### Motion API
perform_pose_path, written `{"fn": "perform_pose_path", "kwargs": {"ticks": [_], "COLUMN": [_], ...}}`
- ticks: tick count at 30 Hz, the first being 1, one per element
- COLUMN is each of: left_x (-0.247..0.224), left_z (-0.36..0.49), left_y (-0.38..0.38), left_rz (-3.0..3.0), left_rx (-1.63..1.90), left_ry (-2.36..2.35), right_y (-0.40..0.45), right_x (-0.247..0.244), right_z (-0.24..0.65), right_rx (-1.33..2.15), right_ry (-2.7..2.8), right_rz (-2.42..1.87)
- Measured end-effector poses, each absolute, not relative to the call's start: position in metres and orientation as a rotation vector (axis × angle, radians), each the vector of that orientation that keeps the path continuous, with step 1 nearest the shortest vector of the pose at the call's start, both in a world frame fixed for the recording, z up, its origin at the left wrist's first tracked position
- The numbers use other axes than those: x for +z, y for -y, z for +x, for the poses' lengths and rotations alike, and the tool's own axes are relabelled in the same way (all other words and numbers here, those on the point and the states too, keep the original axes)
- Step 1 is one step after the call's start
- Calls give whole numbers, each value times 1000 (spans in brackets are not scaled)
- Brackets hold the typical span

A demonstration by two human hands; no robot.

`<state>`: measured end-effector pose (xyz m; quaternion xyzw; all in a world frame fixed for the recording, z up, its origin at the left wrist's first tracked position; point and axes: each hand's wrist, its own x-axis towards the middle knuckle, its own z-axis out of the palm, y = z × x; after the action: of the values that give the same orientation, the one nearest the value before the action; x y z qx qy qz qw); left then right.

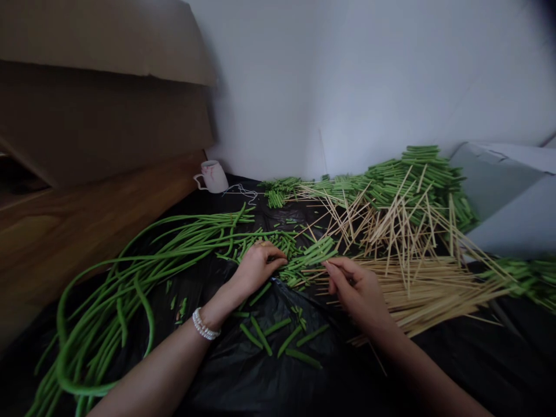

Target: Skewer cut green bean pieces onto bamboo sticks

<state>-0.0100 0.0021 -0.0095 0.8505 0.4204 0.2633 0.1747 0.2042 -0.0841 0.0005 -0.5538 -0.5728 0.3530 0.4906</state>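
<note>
Your right hand has its thumb and forefinger pinched together at the near end of a row of cut beans, which lie side by side above the middle of the black plastic sheet; a thin stick probably runs through them, but you cannot tell for sure from here. Your left hand is curled, thumb and forefinger nearly meeting just over the pile of bean pieces, and whether it has hold of a piece is too small to tell. The row should feel light and fairly firm, with a little give, so take it by the bare end of the stick if there is one, or pinch lightly across the flat of the pieces; squeeze hard and they may split or slide. The loose pieces nearer you look smooth and may roll, so pick each up by its middle. The wooden sticks, heaped beyond and beside your right hand, are likely stiff but easy to snap, with ends that could prick; lift one along its shaft and keep your fingertips off the point. The long beans to your left should bend softly, so support them near the middle.
</note>
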Motion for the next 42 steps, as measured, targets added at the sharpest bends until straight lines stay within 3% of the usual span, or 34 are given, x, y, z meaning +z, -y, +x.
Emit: {"fn": "perform_pose_path", "kwargs": {"ticks": [14,22,28,42], "left_x": [-15,-7,4,5], "left_z": [-2,-2,-1,1], "left_y": [6,0,3,5], "left_rz": [2534,1763,1119,946], "left_rx": [700,1125,1010,996], "left_ry": [-1028,-1083,-802,-784], "right_y": [85,86,87,88], "right_x": [2,2,-1,-5], "right_z": [202,200,199,199], "right_rx": [843,900,942,833], "right_ry": [1418,1477,1586,1735], "right_rz": [-1344,-1316,-1306,-1339]}}
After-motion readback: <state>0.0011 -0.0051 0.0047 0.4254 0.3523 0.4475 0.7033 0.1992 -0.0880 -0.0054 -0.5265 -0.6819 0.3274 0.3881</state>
